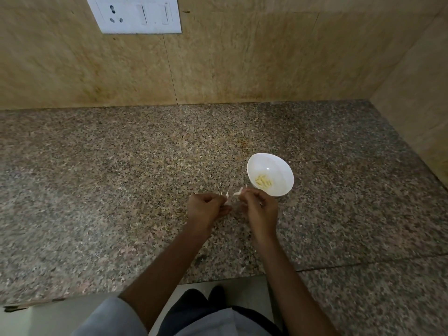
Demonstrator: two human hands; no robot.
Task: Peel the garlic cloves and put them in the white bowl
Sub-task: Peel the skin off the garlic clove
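A white bowl (278,166) stands on the speckled granite counter (121,178) and holds several peeled, pale yellow garlic cloves (263,181). Just in front of the bowl and to its left, my left hand (206,209) and my right hand (260,209) hover close together above the counter. Each hand pinches a thin white bit of garlic skin at its fingertips, one bit of skin (227,194) by the left hand and one (238,192) by the right. Whether a clove sits inside either hand is hidden by the curled fingers.
A beige tiled wall (242,64) rises behind the counter, and a side wall closes the right end. A white socket and switch plate (135,14) is mounted high on the back wall. The counter's front edge runs just below my forearms.
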